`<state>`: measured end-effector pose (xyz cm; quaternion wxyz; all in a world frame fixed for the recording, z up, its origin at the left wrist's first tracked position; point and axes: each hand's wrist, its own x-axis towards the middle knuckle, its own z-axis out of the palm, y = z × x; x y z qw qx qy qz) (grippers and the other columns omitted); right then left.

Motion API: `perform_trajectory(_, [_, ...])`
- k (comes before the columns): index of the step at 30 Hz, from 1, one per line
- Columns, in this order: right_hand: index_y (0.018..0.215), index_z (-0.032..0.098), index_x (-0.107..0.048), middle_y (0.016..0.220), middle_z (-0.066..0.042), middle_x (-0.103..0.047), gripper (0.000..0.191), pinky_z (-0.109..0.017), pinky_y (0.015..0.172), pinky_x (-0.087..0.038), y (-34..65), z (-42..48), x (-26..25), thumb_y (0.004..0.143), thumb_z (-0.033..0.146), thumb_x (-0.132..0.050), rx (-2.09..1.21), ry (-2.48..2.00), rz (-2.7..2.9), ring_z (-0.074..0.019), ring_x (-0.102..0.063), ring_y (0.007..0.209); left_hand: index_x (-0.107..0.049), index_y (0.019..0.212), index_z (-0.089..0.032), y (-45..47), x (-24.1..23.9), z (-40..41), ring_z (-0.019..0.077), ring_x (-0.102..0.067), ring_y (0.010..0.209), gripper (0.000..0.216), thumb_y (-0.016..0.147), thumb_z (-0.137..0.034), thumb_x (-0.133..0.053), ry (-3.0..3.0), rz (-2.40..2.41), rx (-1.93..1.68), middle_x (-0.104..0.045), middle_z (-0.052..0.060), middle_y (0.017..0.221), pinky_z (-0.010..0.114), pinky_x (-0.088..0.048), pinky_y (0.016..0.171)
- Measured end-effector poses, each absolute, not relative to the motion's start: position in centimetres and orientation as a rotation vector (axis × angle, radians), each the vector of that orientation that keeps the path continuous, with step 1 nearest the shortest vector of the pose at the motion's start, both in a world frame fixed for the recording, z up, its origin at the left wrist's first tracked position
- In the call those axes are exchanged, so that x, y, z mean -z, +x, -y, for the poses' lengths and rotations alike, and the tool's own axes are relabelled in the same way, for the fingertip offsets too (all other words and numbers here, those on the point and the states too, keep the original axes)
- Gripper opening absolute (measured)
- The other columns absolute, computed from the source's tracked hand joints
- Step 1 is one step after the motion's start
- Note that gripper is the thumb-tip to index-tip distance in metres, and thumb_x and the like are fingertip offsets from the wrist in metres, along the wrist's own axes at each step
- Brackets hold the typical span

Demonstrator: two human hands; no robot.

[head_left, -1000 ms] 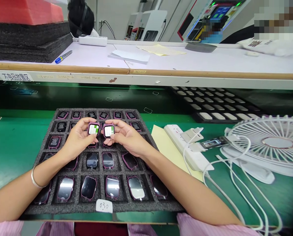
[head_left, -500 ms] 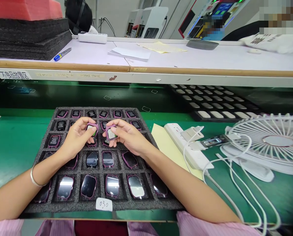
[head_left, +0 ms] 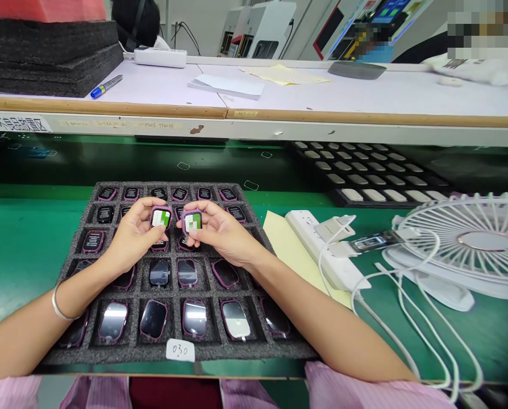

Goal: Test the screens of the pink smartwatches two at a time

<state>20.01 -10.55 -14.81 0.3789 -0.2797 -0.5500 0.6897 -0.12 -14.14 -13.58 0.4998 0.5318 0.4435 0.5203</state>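
We work at a green bench [head_left: 19,238] under a white shelf [head_left: 279,96]; a round white fan [head_left: 471,244] and a power strip [head_left: 322,250] lie to our right. Before us a dark, coarse foam tray [head_left: 79,250] holds rows of rounded-square watches in cells. Above its middle, our left hand [head_left: 130,236] pinches one purple-rimmed watch [head_left: 161,217] and our right hand [head_left: 222,233] another [head_left: 191,221], side by side, lit green-and-white screens tilted up toward us, neither plainly longer one way.
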Motion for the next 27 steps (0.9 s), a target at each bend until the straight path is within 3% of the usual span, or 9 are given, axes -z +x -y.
perform_trajectory(6, [0.115, 0.023, -0.054, 0.100, -0.001, -0.070, 0.047, -0.024, 0.061, -0.053, 20.09, 10.54, 14.81, 0.074, 0.010, -0.073, -1.774, -0.689, 1.407, -0.0094, -0.068, 0.065, -0.052, 0.113, -0.020, -0.03, 13.55, 14.19, 0.0083, -0.066, 0.065, 0.047, 0.070, -0.012, -0.070, 1.255, -1.045, -1.229, -0.064, 0.000, 0.101, 0.022, -0.055, 0.059])
perform_trajectory(10, [0.114, 0.022, -0.053, 0.100, -0.001, -0.070, 0.047, -0.024, 0.060, -0.053, 20.00, 10.58, 14.81, 0.074, 0.011, -0.074, -1.771, -0.699, 1.410, -0.0096, -0.068, 0.065, -0.053, 0.108, -0.020, -0.06, 13.56, 14.21, 0.0071, -0.064, 0.060, 0.041, 0.071, -0.015, -0.072, 1.266, -1.053, -1.227, -0.063, -0.002, 0.095, 0.021, -0.054, 0.056])
perform_trajectory(16, [0.104, 0.021, -0.055, 0.089, -0.001, -0.073, 0.035, -0.022, 0.052, -0.049, 19.97, 10.59, 14.65, 0.077, 0.026, -0.076, -1.743, -0.792, 1.423, -0.0083, -0.062, 0.054, -0.055, 0.096, -0.020, -0.02, 13.38, 14.25, 0.0055, -0.060, 0.051, 0.026, 0.078, -0.027, -0.073, 1.314, -1.097, -1.233, -0.064, -0.004, 0.086, 0.019, -0.050, 0.049])
perform_trajectory(22, [0.097, 0.021, -0.055, 0.078, 0.000, -0.072, 0.033, -0.021, 0.045, -0.044, 19.97, 10.60, 14.33, 0.080, 0.041, -0.075, -1.740, -0.836, 1.404, -0.0084, -0.060, 0.048, -0.055, 0.091, -0.020, 0.05, 13.14, 14.31, 0.0069, -0.059, 0.046, 0.027, 0.082, -0.039, -0.071, 1.301, -1.146, -1.234, -0.059, -0.006, 0.071, 0.018, -0.045, 0.043])
perform_trajectory(27, [0.096, 0.021, -0.056, 0.074, 0.002, -0.071, 0.036, -0.021, 0.045, -0.044, 19.88, 10.58, 14.21, 0.080, 0.046, -0.075, -1.748, -0.865, 1.362, -0.0088, -0.060, 0.047, -0.056, 0.092, -0.020, -0.04, 13.38, 14.23, 0.0073, -0.060, 0.046, 0.030, 0.085, -0.047, -0.067, 1.272, -1.132, -1.241, -0.060, -0.005, 0.074, 0.019, -0.047, 0.043])
